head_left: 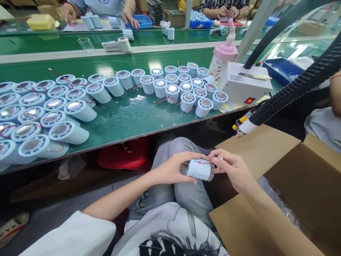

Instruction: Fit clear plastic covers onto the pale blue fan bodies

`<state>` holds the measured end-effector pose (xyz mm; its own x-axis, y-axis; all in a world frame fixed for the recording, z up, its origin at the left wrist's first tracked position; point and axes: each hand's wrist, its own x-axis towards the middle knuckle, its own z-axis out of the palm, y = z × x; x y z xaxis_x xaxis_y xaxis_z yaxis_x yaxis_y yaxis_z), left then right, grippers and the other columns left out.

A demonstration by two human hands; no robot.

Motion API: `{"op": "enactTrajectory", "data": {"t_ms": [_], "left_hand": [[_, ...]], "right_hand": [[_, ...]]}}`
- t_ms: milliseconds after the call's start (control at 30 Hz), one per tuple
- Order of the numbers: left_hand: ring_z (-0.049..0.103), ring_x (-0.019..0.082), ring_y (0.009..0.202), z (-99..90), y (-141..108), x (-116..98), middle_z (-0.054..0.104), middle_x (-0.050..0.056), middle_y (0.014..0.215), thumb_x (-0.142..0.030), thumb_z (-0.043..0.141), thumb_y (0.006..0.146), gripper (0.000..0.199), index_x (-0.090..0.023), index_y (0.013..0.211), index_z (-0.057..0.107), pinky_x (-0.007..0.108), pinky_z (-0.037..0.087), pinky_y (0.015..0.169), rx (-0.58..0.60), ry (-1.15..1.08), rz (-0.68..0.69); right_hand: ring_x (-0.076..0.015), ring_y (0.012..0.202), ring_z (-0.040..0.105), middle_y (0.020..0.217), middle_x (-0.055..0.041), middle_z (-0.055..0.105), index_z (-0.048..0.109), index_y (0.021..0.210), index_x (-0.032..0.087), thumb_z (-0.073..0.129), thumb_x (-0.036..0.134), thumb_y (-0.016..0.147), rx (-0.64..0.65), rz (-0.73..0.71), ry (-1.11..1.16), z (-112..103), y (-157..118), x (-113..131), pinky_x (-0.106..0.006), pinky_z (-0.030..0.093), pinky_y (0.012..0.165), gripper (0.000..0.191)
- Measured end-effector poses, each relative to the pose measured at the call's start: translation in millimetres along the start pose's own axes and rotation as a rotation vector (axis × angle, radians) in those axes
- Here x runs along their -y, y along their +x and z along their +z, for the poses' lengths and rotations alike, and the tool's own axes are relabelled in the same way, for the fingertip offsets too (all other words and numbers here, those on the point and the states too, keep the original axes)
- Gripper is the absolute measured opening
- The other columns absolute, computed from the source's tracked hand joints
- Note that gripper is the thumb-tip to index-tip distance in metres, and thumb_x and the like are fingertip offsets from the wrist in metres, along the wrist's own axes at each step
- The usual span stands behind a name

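Note:
A light-blue cylindrical housing (199, 170) is held on its side above my lap, with clear plastic showing around its right end. My left hand (173, 168) grips it from the left, thumb below and fingers over the top. Thin red wires (204, 162) run along its upper side toward my right hand (231, 166), whose thumb and fingers pinch at them by the right end. Several similar light-blue housings (160, 87) with slotted rims, round silvery faces and red wires stand or lean in groups on the green bench.
A white box with a lit red switch (226, 83) and a pink-lidded bottle (222, 58) stand at the bench's right. A black corrugated hose (295, 85) hangs on the right, above an open cardboard box (301, 185). Across the bench, co-workers' hands (129, 16) handle parts.

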<state>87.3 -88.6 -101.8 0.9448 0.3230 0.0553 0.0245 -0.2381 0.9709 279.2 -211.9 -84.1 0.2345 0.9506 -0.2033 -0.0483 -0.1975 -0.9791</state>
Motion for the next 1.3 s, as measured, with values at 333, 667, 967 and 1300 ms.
{"op": "enactTrajectory", "data": {"t_ms": [333,667,967,1300], "left_hand": [[0.066,0.027,0.105,1.8,-10.4,-18.3,0.061,0.014,0.128,-0.032,0.083,0.067,0.076,-0.021,0.135,0.051,0.035,0.056,0.082,-0.088,-0.303,-0.193],[0.052,0.027,0.129,-4.9,-11.3,-26.9,0.054,0.009,0.142,-0.020,0.085,0.066,0.080,-0.029,0.138,0.051,0.036,0.050,0.100,-0.038,-0.149,0.025],[0.050,0.025,0.132,-5.5,-13.6,-28.0,0.053,0.008,0.143,-0.020,0.084,0.068,0.080,-0.030,0.140,0.049,0.034,0.049,0.103,-0.009,-0.098,0.077],[0.049,0.023,0.133,-7.0,-13.7,-28.9,0.054,0.007,0.143,-0.018,0.084,0.067,0.081,-0.031,0.140,0.049,0.032,0.048,0.103,0.003,-0.079,0.082]], "right_hand": [[-0.0238,0.125,0.055,0.138,-0.0017,0.057,0.057,0.123,0.035,0.073,0.019,0.083,0.104,-0.390,-0.446,-0.9,-25.1,-8.6,-0.039,0.050,0.103,0.046],[-0.0171,0.111,0.061,0.126,0.0020,0.060,0.056,0.119,0.037,0.077,0.024,0.081,0.184,-0.187,-0.211,-3.3,-27.2,7.0,-0.028,0.054,0.096,0.046],[-0.0165,0.103,0.060,0.113,-0.0002,0.062,0.055,0.117,0.032,0.075,0.029,0.084,0.246,0.011,0.004,-1.6,-27.5,10.2,-0.026,0.055,0.087,0.039],[-0.0116,0.074,0.062,0.089,0.0004,0.066,0.054,0.109,0.022,0.073,0.046,0.083,0.220,0.179,0.235,1.9,-22.5,5.6,-0.021,0.056,0.066,0.039]]}}
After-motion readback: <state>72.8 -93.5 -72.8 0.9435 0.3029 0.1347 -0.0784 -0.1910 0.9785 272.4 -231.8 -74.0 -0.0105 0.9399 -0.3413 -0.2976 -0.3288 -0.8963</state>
